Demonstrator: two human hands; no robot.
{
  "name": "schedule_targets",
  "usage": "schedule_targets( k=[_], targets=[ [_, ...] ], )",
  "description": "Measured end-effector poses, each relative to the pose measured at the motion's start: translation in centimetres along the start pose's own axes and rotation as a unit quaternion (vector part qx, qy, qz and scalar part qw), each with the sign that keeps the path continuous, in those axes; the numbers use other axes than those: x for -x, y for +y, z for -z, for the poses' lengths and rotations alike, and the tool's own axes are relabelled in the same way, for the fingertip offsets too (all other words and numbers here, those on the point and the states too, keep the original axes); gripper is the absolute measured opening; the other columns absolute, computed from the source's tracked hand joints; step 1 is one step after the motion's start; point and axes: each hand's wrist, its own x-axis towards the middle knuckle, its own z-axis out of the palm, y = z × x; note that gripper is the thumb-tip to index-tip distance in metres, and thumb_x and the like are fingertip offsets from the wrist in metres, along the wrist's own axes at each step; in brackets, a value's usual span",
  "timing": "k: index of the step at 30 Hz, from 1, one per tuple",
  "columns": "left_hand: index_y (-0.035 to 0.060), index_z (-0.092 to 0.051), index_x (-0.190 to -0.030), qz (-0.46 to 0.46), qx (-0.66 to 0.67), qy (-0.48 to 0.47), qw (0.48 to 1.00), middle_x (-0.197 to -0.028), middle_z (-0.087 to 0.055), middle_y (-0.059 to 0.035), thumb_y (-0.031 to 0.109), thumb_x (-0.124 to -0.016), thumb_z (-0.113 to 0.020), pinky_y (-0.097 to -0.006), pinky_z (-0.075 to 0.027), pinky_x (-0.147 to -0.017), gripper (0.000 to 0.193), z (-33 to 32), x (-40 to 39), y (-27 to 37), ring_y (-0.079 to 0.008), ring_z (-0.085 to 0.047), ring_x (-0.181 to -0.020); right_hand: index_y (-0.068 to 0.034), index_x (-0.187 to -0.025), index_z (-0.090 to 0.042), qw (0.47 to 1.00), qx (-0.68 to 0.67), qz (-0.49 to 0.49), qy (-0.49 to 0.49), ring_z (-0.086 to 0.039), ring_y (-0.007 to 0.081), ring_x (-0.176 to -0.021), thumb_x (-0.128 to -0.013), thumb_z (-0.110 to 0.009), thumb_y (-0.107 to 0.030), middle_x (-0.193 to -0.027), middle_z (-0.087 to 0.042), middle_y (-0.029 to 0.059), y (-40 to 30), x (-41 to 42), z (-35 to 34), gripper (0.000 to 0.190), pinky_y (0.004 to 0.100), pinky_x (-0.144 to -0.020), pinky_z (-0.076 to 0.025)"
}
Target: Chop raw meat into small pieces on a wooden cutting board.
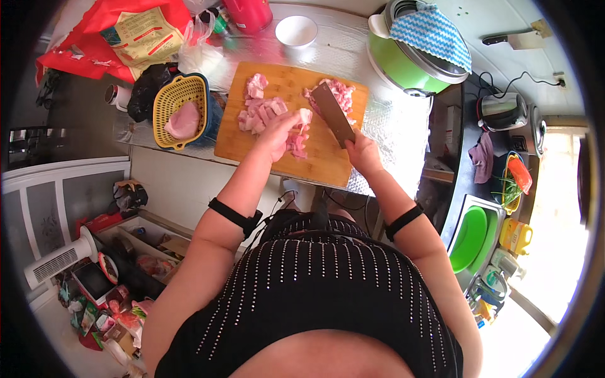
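On a bamboo cutting board (pixel 326 171) lies raw pork in separate heaps. My right hand (pixel 365 153) grips the handle of a cleaver (pixel 333 115). Its broad blade slants across the board and partly covers a heap of small diced meat (pixel 344 92). My left hand (pixel 278 134) pinches a pale, fatty piece of pork (pixel 304 116) left of the blade, apart from it. Small cut pieces (pixel 297 145) lie by its fingers. Larger pork chunks (pixel 259 113) are piled left of this hand, and another chunk (pixel 256 85) lies behind them.
A yellow basket (pixel 158 113) holding a slab of meat (pixel 183 122) stands left of the board. Behind the board is a white bowl (pixel 296 32). A green rice cooker (pixel 401 64) with a cloth on it stands back right. A sink (pixel 491 236) lies further right.
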Motion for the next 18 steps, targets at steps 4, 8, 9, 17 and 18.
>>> schedule_targets(
  k=[4, 8, 9, 17, 18],
  targets=[
    [0.0077, -0.050, -0.124, -0.265, -0.484, 0.075, 0.831, -0.103, -0.060, -0.0108, 0.012, -0.081, -0.063, -0.0359, -0.048, -0.078, 0.045, -0.9, -1.1, -3.3, -0.0262, -0.059, -0.086, -0.006, -0.105, -0.052, 1.000, 0.001, 0.001, 0.011, -0.061, 0.0428, -0.083, -0.086, -0.056, -0.024, -0.089, -0.064, 0.0241, -0.2, 0.2, -0.3, 0.027, 0.0504, -0.075, -0.048],
    [0.0101, -0.050, -0.122, -0.368, -0.619, 0.123, 0.683, -0.103, -0.057, -0.0151, 0.004, -0.073, -0.065, -0.0417, -0.044, -0.086, 0.052, -2.2, 0.9, -4.7, -0.0348, -0.054, -0.095, -0.007, -0.104, -0.052, 0.999, 0.016, -0.027, 0.004, -0.061, 0.0420, -0.084, -0.086, -0.055, -0.024, -0.088, -0.064, 0.0233, -0.5, 0.7, 0.1, 0.025, 0.0502, -0.075, -0.048],
    [0.0103, -0.051, -0.120, -0.399, -0.604, 0.149, 0.674, -0.100, -0.057, -0.0148, 0.003, -0.073, -0.065, -0.0419, -0.044, -0.084, 0.050, -2.1, 1.1, -4.9, -0.0343, -0.055, -0.093, -0.007, -0.103, -0.052, 1.000, 0.011, -0.021, 0.010, -0.061, 0.0420, -0.084, -0.086, -0.055, -0.024, -0.088, -0.064, 0.0231, -0.2, 0.6, -0.3, 0.024, 0.0502, -0.074, -0.048],
    [0.0091, -0.057, -0.094, -0.357, -0.639, 0.159, 0.662, -0.089, -0.055, -0.0112, 0.006, -0.070, -0.068, -0.0438, -0.044, -0.071, 0.026, 1.8, -0.6, -5.6, -0.0323, -0.055, -0.083, -0.008, -0.099, -0.051, 0.999, 0.022, -0.028, -0.017, -0.062, 0.0421, -0.083, -0.087, -0.055, -0.026, -0.086, -0.065, 0.0225, -1.2, 0.4, 0.1, 0.022, 0.0508, -0.074, -0.048],
    [0.0091, -0.057, -0.092, -0.353, -0.653, 0.173, 0.647, -0.089, -0.055, -0.0107, 0.008, -0.070, -0.069, -0.0437, -0.044, -0.071, 0.025, 1.2, -0.2, -4.7, -0.0321, -0.055, -0.084, -0.008, -0.099, -0.051, 0.999, 0.024, -0.028, -0.017, -0.062, 0.0420, -0.083, -0.087, -0.054, -0.026, -0.086, -0.065, 0.0225, -1.2, 0.4, 0.2, 0.022, 0.0508, -0.074, -0.048]
  ],
)
